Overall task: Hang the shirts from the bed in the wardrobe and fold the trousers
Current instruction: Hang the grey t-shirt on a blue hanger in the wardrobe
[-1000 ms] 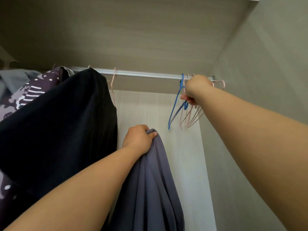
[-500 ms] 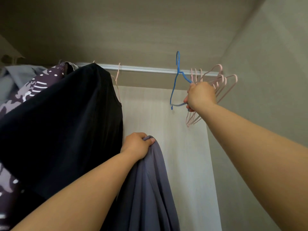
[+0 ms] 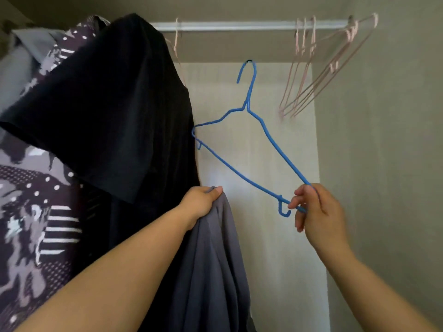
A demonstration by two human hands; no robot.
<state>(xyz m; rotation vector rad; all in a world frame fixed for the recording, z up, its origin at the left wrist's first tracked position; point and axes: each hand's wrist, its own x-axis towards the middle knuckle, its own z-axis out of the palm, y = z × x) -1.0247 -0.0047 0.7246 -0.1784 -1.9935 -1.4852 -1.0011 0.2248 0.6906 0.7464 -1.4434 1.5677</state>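
Observation:
I am looking up into the wardrobe. My left hand [image 3: 200, 203] grips the top of a grey-blue shirt [image 3: 211, 271] that hangs down from it in the lower middle. My right hand [image 3: 314, 212] pinches the right corner of a blue wire hanger [image 3: 249, 144], which is off the rail and tilted, its hook pointing up. The hanger's left end is close to a black shirt [image 3: 110, 104] hanging from the silver rail [image 3: 239, 25].
Several empty pink hangers [image 3: 309, 75] hang at the rail's right end, another pink one [image 3: 177, 37] beside the black shirt. A purple patterned garment [image 3: 36, 212] and a grey one [image 3: 16, 65] hang at the left. The wardrobe's side wall [image 3: 383, 140] is on the right.
My right hand has lifted the blue hanger off the rail and brought it down toward the grey-blue shirt. The pink hangers stayed on the rail. My left hand still holds the shirt.

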